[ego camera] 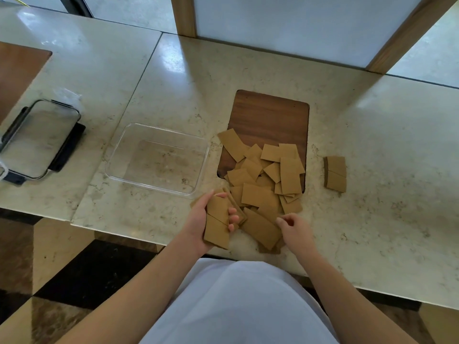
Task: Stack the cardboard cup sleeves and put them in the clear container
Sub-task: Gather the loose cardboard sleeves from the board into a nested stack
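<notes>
A loose heap of flat brown cardboard cup sleeves (pixel 263 180) lies on the marble counter, partly over a dark wooden inlay. My left hand (pixel 198 219) grips a small stack of sleeves (pixel 217 223) at the counter's front edge. My right hand (pixel 294 229) hovers with curled fingers at the corner of a long sleeve (pixel 260 228) lying near the edge; it holds nothing that I can see. The clear container (pixel 116 155) stands empty to the left of the heap. A separate small stack of sleeves (pixel 335 173) rests to the right.
A clear lid with black clasps (pixel 37 142) lies at the far left of the marble counter (pixel 372 145). The wooden inlay (pixel 270 120) is set flush into the counter. A wood-framed white panel (pixel 285 26) rises behind it.
</notes>
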The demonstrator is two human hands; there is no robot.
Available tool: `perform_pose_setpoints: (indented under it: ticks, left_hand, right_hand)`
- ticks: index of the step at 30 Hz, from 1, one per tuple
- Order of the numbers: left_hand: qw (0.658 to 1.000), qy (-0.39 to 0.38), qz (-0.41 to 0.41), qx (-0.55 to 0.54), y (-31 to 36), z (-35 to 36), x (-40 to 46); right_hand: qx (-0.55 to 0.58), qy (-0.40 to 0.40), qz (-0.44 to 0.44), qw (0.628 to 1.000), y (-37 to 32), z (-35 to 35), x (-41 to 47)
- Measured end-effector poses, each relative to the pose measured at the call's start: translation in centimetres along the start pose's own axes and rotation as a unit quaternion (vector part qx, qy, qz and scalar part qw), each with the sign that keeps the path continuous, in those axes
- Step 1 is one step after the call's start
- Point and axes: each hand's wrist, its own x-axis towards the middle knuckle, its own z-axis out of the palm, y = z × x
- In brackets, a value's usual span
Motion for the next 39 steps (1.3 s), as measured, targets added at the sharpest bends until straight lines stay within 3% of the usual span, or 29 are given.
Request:
perform_pose_setpoints:
  ticks: [6, 11, 17, 23, 30, 34, 37, 39]
  left_hand:
    - [0.998, -0.005, -0.028, 0.050, 1.1, -0.8, 0.8]
    - [0.995, -0.019, -0.033, 0.092, 1.4, -0.4, 1.5]
    - [0.986, -0.042, -0.011, 0.158, 0.6, 0.2, 1.6]
    - [0.974, -0.066, 0.018, 0.214, -0.9, 0.8, 1.4]
    - [0.972, -0.115, 0.037, 0.200, -1.5, 2.3, 0.3]
    - [0.977, -0.043, 0.056, 0.203, -2.7, 2.3, -0.2]
    - [0.979, -0.053, 0.093, 0.175, -3.2, 1.9, -0.5]
    - [0.985, -0.080, 0.088, 0.124, -3.7, 1.4, -1.2]
  right_hand:
    - [0.098, 0.181, -0.037, 0.978, -3.6, 0.6, -2.2]
    - [0.176, 0.145, -0.042, 0.973, -7.0, 1.5, -4.4]
    - [0.193, 0.236, -0.074, 0.950, -8.6, 1.7, -7.1]
    - [0.157, 0.177, -0.154, 0.959, -8.4, 1.8, -8.7]
    - [0.128, 0.044, -0.107, 0.985, -6.9, 0.0, -8.1]
    - [0.056, -0.002, -0.166, 0.985, -6.2, 0.1, -8.7]
    - [0.131, -0.025, -0.149, 0.980, -5.0, -0.6, -8.8]
    - [0.147, 0.007, -0.133, 0.980, -3.3, -1.3, -8.2]
